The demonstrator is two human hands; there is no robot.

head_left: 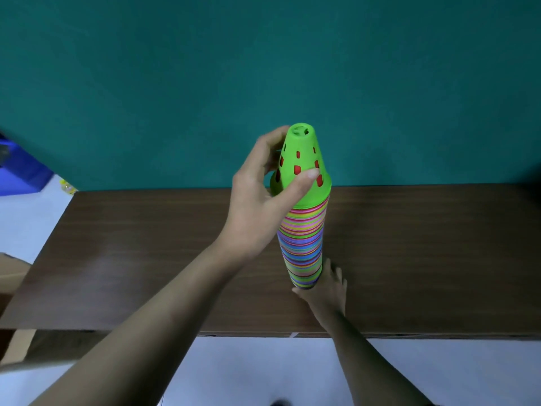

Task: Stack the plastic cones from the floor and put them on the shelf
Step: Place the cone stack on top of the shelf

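Note:
A tall stack of plastic cones (303, 244) stands upright on the dark wooden shelf top (146, 253), its many coloured rims showing as stripes. A green cone (304, 159) with small slots caps the stack. My left hand (260, 197) grips this green cone near the top, thumb across its front and fingers curled behind it. My right hand (328, 285) is down at the foot of the stack, holding its base from the right and front; its fingers are partly hidden by the stack.
A teal wall (263, 68) rises right behind the shelf. A blue object (20, 168) sits at the far left on the pale floor (26, 218). A cardboard box (11, 276) is by the shelf's left end. Pale floor (263, 370) shows below the shelf's front edge.

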